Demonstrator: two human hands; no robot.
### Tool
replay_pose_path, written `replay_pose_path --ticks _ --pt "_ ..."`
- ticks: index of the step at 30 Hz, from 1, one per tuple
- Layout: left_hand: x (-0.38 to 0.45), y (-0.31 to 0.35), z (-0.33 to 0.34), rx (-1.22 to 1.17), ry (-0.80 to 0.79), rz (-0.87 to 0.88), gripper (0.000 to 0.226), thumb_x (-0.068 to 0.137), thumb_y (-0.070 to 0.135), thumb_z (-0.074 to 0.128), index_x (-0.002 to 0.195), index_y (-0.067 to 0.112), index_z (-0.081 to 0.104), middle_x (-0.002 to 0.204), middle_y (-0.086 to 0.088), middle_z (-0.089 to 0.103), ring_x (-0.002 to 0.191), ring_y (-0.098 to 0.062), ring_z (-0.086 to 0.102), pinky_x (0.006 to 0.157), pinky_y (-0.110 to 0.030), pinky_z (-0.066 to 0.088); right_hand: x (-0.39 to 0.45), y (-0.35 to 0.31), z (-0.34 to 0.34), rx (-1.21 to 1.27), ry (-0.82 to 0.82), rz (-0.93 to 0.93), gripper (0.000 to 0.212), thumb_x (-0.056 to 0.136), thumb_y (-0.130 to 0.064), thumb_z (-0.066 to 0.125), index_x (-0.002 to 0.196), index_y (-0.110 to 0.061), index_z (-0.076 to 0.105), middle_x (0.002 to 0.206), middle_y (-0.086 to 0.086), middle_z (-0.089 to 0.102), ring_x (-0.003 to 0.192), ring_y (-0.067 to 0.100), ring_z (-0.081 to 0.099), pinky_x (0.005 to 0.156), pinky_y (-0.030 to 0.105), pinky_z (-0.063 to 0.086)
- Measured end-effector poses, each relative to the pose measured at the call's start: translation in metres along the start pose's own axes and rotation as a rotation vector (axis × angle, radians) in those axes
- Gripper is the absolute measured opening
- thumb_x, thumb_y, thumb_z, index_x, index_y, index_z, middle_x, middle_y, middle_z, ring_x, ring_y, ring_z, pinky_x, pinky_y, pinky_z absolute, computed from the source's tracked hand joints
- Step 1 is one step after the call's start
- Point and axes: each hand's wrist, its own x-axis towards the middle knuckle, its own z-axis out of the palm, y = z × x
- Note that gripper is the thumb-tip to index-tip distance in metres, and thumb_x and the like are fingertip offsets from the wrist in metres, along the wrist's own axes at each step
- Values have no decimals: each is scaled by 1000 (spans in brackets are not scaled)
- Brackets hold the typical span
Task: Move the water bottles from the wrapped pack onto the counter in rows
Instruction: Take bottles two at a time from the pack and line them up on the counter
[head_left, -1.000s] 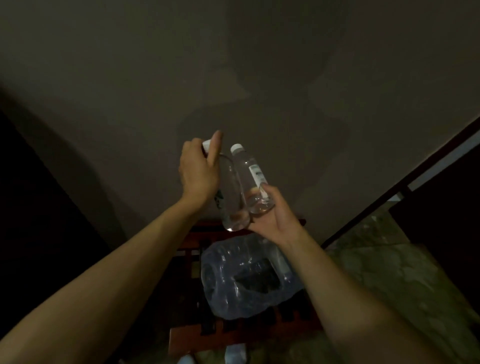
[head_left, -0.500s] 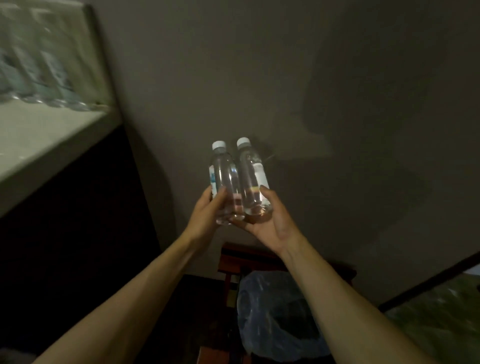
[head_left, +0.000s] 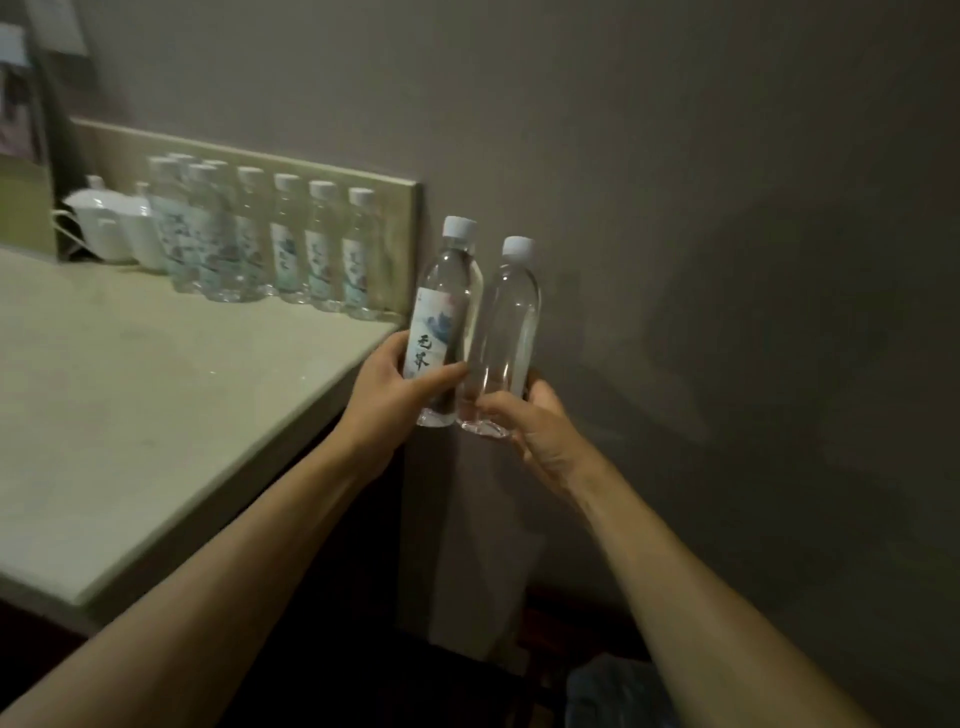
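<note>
Dim room, grey wall behind a pale stone counter (head_left: 156, 395). Approx. 8 clear plastic water bottles w/ white caps (head_left: 291, 244) stand in rows by its backsplash; 2 white ceramic pots (head_left: 111, 228) to their left. Left hand (head_left: 397, 392) grips 1 labelled clear bottle (head_left: 447, 322), right hand (head_left: 524, 418) grips 1 clear bottle (head_left: 506, 338); both upright, touching, just off the counter's end. Blue wrapped pack (head_left: 613, 696) at bottom edge, mostly hidden.

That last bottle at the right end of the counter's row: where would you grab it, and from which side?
Take the end bottle round its labelled middle, coming from the front right. It stands upright with its right side free, while a neighbouring bottle crowds its left and the backsplash stands close behind.
</note>
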Motion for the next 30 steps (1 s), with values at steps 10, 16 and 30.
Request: replay_pose_path --ticks 10,16,30 --pt "23 16 -160 61 -62 -8 53 86 19 73 127 15 39 109 -8 65 80 2 71 61 -12 53 41 17 167 -244 113 -140 60 78 -23 80 122 -13 41 97 5 66 89 18 71 71 25 58" --pt "38 8 -209 46 -66 5 55 92 22 68 134 18 32 114 -4 63 91 2 70 68 -13 54 60 24 215 -387 183 -244 58 71 -35 83 115 -21 48 113 4 66 99 13 68 86 37 58" --pt "74 5 -235 201 -113 -26 58 92 9 63 135 18 25 124 -4 56 110 -11 66 90 -31 58 125 43 226 -325 72 -352 64 75 -9 81 107 -35 33 87 -15 70 83 -19 63 64 1 47"
